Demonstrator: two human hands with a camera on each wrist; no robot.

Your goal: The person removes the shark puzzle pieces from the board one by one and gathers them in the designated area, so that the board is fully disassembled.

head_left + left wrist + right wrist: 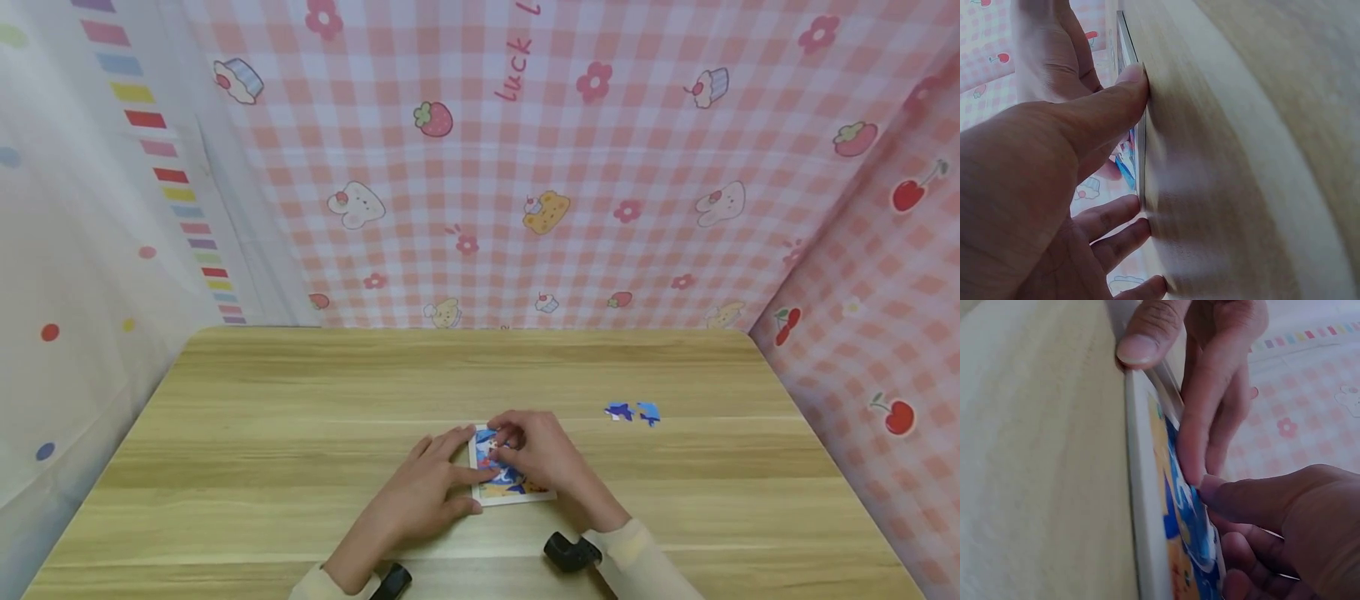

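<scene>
A small jigsaw puzzle in a white frame [517, 501] lies flat on the table, its printed picture mainly blue, with yellow and orange along the near side. My left hand [429, 492] rests along the frame's left side. Its thumb sits at the near left corner, while the straight index finger [1194, 434] reaches over the frame and presses on the picture. From the right, my right hand [546, 454] bends over the puzzle, thumb and curled fingers pinching a blue puzzle piece [1196, 534] at its surface. Those fingers partly hide the picture.
Two loose blue and purple puzzle pieces, one [618, 411] beside the other [648, 414], lie on the wooden table [300, 417] beyond the right hand. Patterned cloth [480, 167] hangs at the back and both sides. Black wrist devices [572, 552] are worn at both cuffs.
</scene>
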